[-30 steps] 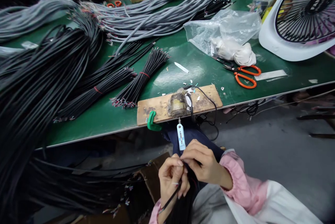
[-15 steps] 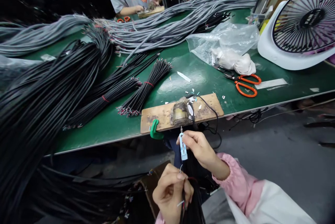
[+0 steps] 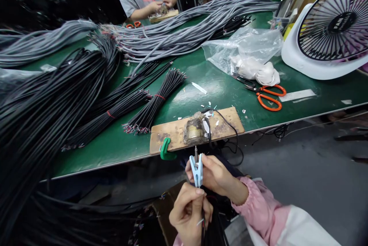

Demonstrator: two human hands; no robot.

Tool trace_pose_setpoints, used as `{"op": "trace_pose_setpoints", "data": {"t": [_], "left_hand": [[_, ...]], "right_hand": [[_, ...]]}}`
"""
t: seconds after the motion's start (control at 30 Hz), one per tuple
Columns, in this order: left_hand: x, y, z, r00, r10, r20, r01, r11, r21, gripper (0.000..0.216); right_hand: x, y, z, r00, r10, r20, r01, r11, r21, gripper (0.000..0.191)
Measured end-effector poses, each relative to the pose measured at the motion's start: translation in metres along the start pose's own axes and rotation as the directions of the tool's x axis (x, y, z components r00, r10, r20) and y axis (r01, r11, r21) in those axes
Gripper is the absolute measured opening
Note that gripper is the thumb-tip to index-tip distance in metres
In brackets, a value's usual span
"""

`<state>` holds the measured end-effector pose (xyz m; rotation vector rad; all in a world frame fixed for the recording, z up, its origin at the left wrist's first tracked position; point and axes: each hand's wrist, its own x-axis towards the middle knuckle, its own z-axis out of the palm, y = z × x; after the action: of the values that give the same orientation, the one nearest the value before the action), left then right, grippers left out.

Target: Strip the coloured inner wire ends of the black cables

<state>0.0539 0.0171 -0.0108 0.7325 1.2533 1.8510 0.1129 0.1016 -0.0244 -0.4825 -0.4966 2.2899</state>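
Gripping blue clip [image 3: 197, 170] w/ right hand [image 3: 215, 174], just under soldering tip [image 3: 196, 150] at wooden board [image 3: 225, 121] edge. Left hand [image 3: 188, 210] pinches black cable [image 3: 202, 227] end below clip. Prob. clipping stage; calls for steady wire alignment.

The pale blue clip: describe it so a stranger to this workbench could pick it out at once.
Find the green table, then the wooden board at its near edge. Just below it, the right hand pinches the pale blue clip, above the left hand gripping a black wire. Nothing else is pale blue; the nearby clamp is green.
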Motion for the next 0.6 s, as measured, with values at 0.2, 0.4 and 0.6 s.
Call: {"op": "trace_pose_setpoints", "data": {"t": [0.2, 0.4, 0.6], "left_hand": [[0.000, -0.001, -0.001, 1.000, -0.008, -0.004, 0.008, 1.000, -0.005, 0.006], [-0.006, 0.003, -0.020, 0.991, -0.069, 0.113, 0.077, 0.995, -0.063, 0.005], [-0.003, -0.004, -0.052, 0.925, -0.319, 0.208, 0.360, 0.911, -0.201, 0.020]], "right_hand": [[-0.008, 0.015, -0.023, 0.998, -0.063, -0.008, 0.062, 0.998, -0.016, 0.057], [-0.035, 0.016, -0.035, 0.985, -0.175, 0.002, 0.163, 0.911, -0.380, 0.039], [-0.055, 0.013, -0.038, 0.967, -0.158, 0.202, 0.254, 0.696, -0.672, 0.044]]}}
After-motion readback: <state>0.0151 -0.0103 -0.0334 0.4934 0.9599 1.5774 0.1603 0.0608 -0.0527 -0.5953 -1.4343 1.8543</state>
